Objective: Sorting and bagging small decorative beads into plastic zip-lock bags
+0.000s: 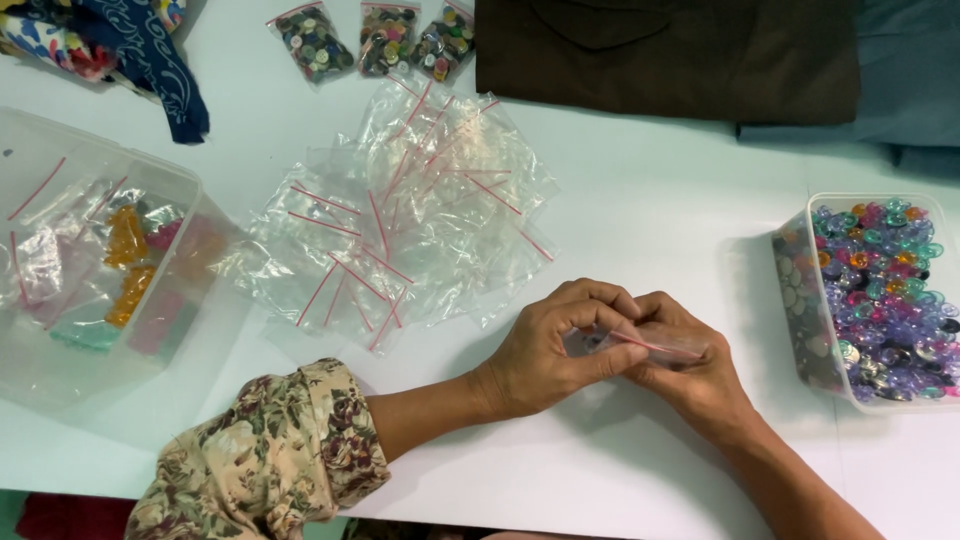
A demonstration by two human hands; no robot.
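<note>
Both hands meet at the middle of the white table [640,200] over one small clear zip bag with a red seal strip [655,347]. My left hand [550,355] pinches the bag's left end between thumb and fingers. My right hand [700,375] holds the bag from below and at its right end. What is inside the bag is hidden by the fingers. A heap of empty clear zip bags [410,220] lies just beyond my left hand.
A clear tub of colourful shiny buttons [880,290] stands at the right edge. A clear box [90,260] with filled bags sits at the left. Three small bags of mixed buttons [375,40] lie at the back, beside dark brown cloth [670,45] and patterned fabric [120,40].
</note>
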